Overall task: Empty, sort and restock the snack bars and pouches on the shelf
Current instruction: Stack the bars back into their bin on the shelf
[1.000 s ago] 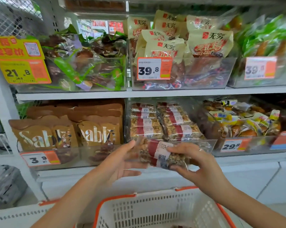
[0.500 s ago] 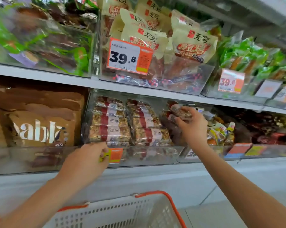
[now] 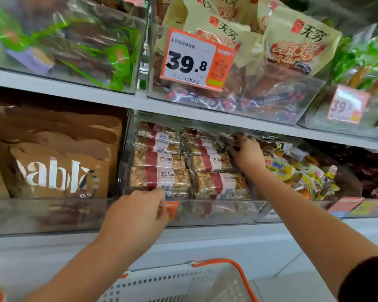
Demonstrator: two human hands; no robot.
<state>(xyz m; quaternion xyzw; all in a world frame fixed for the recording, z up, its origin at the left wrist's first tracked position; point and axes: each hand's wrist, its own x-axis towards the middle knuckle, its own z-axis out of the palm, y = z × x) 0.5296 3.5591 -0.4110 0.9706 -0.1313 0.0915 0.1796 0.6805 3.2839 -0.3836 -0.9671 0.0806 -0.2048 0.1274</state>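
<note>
Clear plastic bin (image 3: pixel 238 209) packed with red-banded snack bars (image 3: pixel 159 177), right hand (image 3: pixel 245 153) clutched one bar at the back, left hand (image 3: pixel 135 216) curled over the bin's front rim.

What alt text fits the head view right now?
Right hand pushes a snack bar onto the right stack in the clear bin; left hand rests on the bin's front edge. A white basket sits below.
</note>
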